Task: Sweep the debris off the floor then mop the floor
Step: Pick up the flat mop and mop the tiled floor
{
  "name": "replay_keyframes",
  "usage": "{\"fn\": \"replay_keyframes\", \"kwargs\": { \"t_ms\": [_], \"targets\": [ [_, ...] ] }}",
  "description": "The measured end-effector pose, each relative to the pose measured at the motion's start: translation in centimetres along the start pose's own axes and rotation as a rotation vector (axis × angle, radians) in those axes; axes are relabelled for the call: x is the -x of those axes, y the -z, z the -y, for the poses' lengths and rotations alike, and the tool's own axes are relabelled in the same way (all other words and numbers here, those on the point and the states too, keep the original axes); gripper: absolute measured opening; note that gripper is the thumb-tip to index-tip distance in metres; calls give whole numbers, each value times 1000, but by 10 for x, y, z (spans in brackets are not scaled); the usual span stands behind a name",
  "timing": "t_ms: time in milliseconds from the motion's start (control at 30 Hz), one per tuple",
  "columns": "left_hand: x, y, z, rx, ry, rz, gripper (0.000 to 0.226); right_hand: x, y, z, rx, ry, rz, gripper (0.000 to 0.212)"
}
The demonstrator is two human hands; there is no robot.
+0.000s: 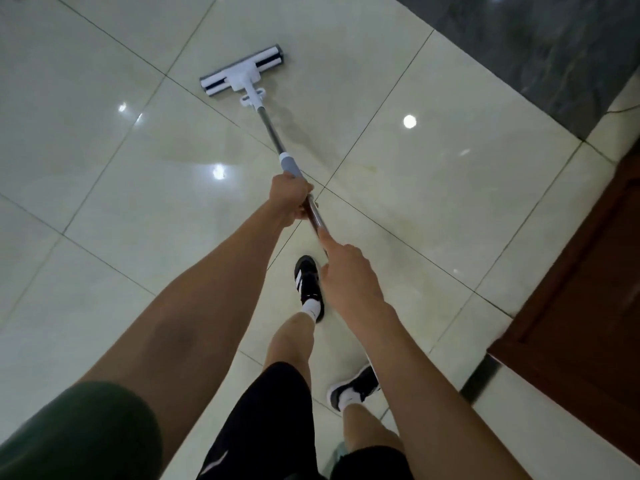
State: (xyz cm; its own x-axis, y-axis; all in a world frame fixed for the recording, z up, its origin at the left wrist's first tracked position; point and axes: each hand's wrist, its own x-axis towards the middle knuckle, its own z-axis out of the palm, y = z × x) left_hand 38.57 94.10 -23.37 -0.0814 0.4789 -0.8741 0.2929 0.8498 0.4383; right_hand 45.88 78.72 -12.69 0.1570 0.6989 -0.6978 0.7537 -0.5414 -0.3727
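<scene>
On the glossy cream tiled floor (433, 188), crossed by thin dark grout lines, one flat mop (243, 71) with a white plastic head and a grey pad is seen, and two bare hands are seen on its single long metal pole (272, 135). The mop head lies flat on the tiles at the far end of the pole, well ahead of the person, with two dark slots showing along its white top. A white joint connects the head to the pole, and a grey-and-white collar (289, 164) is fitted around the pole just above the upper grip.

The left hand (290, 199) is wrapped around the pole directly below that collar, fingers curled tightly about it. The right hand (348, 271) is clamped on the pole lower down, nearer the body, with the index finger laid straight along the shaft and the remaining fingers curled under it. The two hands are near each other but apart, with a short stretch of bare pole visible between them.

Two black-and-white sneakers are counted: one (309, 285) stepped forward beneath the pole, the other (353, 388) further back. A dark grey marble-like floor section (519, 46) is seen at the upper right, and one reddish-brown wooden panel (588, 299) stands along the right edge.
</scene>
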Motion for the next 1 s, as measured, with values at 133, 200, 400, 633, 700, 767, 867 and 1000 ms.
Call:
{"fn": "replay_keyframes", "kwargs": {
  "t_ms": [133,200,400,633,700,767,867,1000],
  "targets": [
    [11,2,26,-63,-22,-11,16,25,-27,-5,-54,-40,-14,69],
    [19,1,44,-102,-28,-4,13,45,-42,-11,-85,-58,-22,70],
    [75,-28,147,-235,-33,78,17,142,-99,-65,-211,-150,25,72],
    [161,-64,287,-328,-3,215,31,273,-182,-131,-315,-285,11,76],
    [181,-64,310,-326,8,248,33,300,-195,-139,-344,-309,18,77],
    [196,-60,325,-320,16,273,40,319,-203,-140,-366,-310,27,78],
    [203,-53,333,-292,8,273,49,328,-207,-134,-390,-302,-21,75],
    [190,-40,318,-225,-2,255,57,313,-204,-119,-383,-308,-69,68]
  ]
}}
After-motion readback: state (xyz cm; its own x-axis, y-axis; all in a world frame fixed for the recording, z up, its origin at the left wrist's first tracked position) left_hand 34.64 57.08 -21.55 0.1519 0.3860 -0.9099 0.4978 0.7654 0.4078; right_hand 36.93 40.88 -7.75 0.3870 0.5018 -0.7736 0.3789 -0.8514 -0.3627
